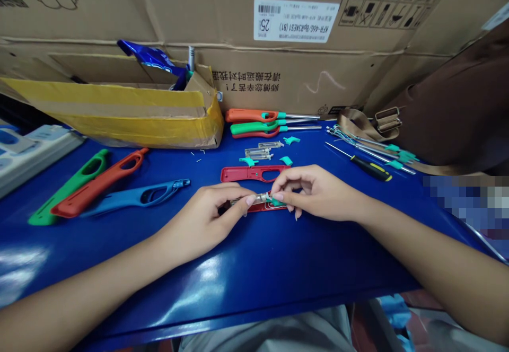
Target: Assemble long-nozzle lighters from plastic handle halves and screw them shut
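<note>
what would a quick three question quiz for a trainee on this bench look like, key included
1. Multiple choice: where does the screwdriver lie?
A) inside the cardboard box
B) on the blue table, beyond the right forearm
C) under the left hand

2. Short answer: which hand's fingertips are at the small turquoise piece above the red casing?

3. Fill the gap: to the left of the hands lie a green casing, a red-orange casing and a ____ casing.

Key: 1. B; 2. the right hand; 3. blue.
</note>
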A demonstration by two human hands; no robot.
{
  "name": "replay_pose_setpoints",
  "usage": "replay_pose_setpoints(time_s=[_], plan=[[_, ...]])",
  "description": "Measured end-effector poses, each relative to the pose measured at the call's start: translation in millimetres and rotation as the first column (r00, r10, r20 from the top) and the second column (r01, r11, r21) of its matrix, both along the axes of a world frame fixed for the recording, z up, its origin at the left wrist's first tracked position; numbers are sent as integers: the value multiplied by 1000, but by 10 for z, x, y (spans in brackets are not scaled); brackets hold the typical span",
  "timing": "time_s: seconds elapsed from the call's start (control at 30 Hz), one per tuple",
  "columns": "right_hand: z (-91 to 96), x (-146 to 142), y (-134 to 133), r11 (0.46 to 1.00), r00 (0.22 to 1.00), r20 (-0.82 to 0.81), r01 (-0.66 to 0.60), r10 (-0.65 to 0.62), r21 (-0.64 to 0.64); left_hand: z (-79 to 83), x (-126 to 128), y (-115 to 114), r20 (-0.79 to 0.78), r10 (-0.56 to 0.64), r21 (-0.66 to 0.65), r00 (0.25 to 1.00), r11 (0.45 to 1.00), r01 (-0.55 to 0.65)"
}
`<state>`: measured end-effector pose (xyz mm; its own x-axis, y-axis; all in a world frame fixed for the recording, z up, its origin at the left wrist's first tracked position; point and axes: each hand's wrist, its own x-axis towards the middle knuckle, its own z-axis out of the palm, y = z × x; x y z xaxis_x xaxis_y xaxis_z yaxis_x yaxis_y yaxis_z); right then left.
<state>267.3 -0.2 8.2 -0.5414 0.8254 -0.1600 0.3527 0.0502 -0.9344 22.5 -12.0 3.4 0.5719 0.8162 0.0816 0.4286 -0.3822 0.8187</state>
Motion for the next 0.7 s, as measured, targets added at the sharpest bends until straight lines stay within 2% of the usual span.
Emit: replay_pose_setpoints(time_s=[0.5,0.57,0.7], plan=[[-34,9,-8,1000,1000,4,9,-9,23,-14,1,7,-29,-2,26,1000,1000,3],[-41,9,-21,997,1000,19,23,-24,78,-10,3,1,-15,6,43,1000,999,-5],[-37,4,-44,956,998,45,22,-37,292,6,-4,-11,-8,16,66,1000,998,-15]])
